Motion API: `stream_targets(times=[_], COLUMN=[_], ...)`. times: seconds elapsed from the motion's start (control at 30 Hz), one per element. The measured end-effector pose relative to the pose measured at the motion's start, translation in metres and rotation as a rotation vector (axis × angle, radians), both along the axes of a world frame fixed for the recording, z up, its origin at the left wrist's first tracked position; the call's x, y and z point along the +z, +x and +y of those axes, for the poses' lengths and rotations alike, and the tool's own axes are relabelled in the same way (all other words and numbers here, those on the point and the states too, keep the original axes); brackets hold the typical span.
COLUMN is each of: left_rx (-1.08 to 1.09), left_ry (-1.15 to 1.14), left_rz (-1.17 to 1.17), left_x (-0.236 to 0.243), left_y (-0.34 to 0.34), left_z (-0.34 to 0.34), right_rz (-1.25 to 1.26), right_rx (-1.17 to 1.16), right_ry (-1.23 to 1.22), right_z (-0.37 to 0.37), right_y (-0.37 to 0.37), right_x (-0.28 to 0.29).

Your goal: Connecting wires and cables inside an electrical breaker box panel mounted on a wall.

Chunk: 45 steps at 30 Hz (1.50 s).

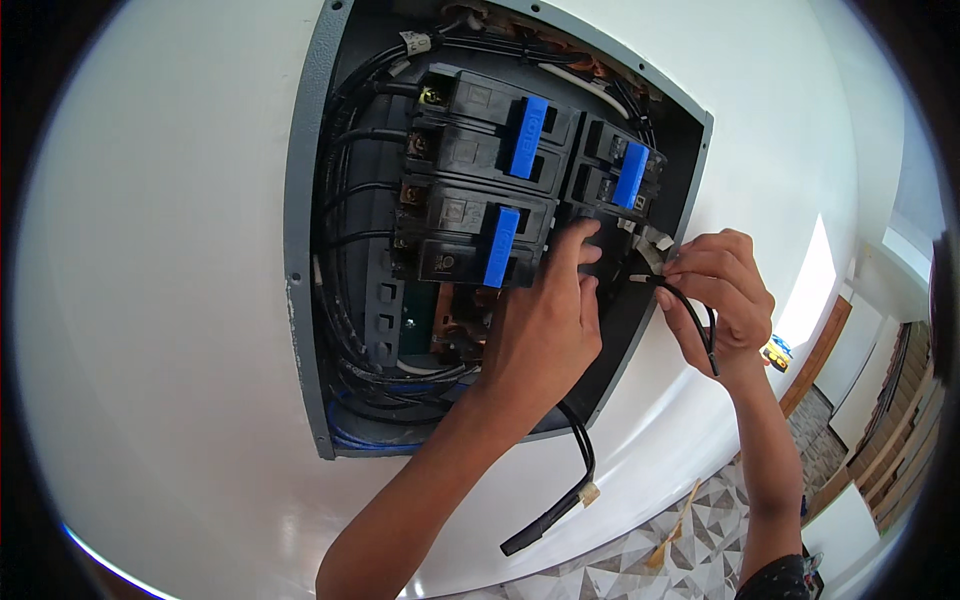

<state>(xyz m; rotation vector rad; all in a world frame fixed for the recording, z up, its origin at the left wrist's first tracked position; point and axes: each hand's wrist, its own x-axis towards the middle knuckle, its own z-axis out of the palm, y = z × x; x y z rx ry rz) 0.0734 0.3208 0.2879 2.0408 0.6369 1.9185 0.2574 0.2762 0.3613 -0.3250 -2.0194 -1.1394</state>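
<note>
My right hand (pixel 722 290) is at the right edge of a grey metal electrical panel box (pixel 303 240). Its thumb and fingers pinch a thin black wire (pixel 690 305), which has a pale tag near its end and curves down below the fingers. My left hand (pixel 548 315) reaches into the box, back of the hand toward me. Its thumb and bent index finger are apart, just right of the lower black circuit breaker (pixel 450 262); some fingertips are hidden. Another breaker (pixel 606 150), with a blue toggle, sits above my hands.
A third breaker (pixel 480 105) sits at the upper left. Black wires (pixel 335 180) run bundled down the box's left side. Taped cable ends (pixel 545 520) hang below the box. Around it is a white wall (pixel 170 250); patterned floor (pixel 610 550) shows below.
</note>
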Motion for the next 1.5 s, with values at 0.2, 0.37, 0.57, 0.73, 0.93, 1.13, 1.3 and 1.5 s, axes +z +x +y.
stream_targets(times=[0.2, 0.37, 0.57, 0.73, 0.93, 1.13, 1.3, 1.5], left_rx=[-0.186, -0.371, -0.28, -0.224, -0.278, -0.264, -0.257, -0.213], left_ry=[0.104, 0.071, 0.096, 0.052, -0.021, -0.054, 0.002, -0.067], left_rz=[0.008, -0.029, 0.048, 0.03, -0.047, -0.027, -0.02, -0.094], left_x=[0.005, 0.008, 0.012, 0.011, 0.013, 0.016, 0.017, 0.014], left_y=[-0.004, -0.006, -0.008, -0.009, -0.008, -0.01, -0.01, -0.006], left_z=[-0.002, -0.005, -0.003, -0.001, 0.002, -0.002, -0.002, -0.002], right_rz=[0.025, 0.102, 0.027, -0.017, 0.017, 0.053, 0.065, 0.053], right_rx=[0.012, 0.15, 0.024, -0.153, -0.105, -0.028, 0.049, 0.133], right_ry=[-0.002, -0.185, -0.02, 0.014, 0.014, -0.059, -0.101, -0.088], right_z=[0.0, 0.002, -0.002, 0.004, 0.011, 0.015, 0.02, 0.021], right_y=[-0.011, -0.013, -0.005, -0.001, 0.005, 0.014, 0.021, 0.023], right_x=[-0.004, 0.002, 0.008, -0.001, -0.009, -0.017, -0.022, -0.021])
